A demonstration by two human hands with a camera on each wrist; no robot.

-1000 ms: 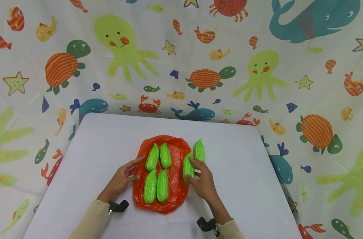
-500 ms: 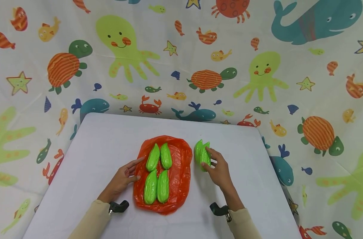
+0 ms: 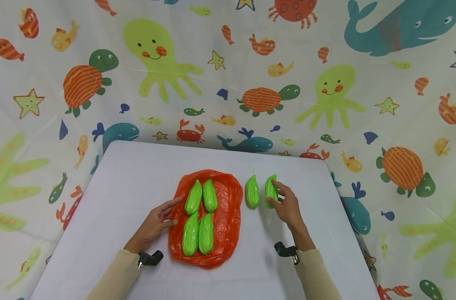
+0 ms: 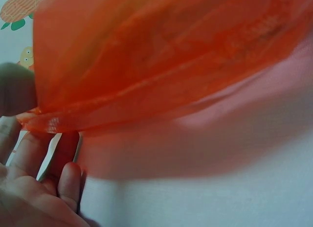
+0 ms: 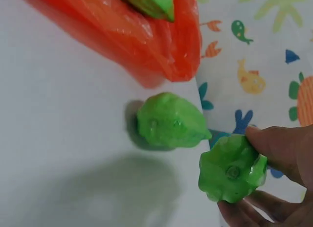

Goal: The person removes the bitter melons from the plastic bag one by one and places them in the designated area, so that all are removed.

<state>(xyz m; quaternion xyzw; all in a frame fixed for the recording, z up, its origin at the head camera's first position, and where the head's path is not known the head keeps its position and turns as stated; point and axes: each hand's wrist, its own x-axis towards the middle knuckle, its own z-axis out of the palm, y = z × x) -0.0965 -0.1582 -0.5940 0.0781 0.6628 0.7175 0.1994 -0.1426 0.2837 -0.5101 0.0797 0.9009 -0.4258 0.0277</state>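
A bumpy green toy vegetable [image 3: 270, 191], right of middle, is pinched in the right hand [image 3: 289, 209]. Another green one [image 3: 252, 192] lies between it and the crinkly red plastic bag [image 3: 228, 221], mid-frame, with four green ones [image 3: 190, 236]; the left hand [image 3: 152, 226] pinches its edge. Sea-animal cloth [image 3: 228, 37] hangs behind.

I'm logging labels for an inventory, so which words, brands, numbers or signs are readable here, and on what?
No text is readable.
White, sea-animal-print cloth backdrop: pictures only.
Glossy, ridged, bright-green vegetable shapes: no lettering visible.
Crinkled, translucent red plastic: a small pale patch, too blurred to tell if it is print.
Black, curved wrist-worn devices: too small to tell.
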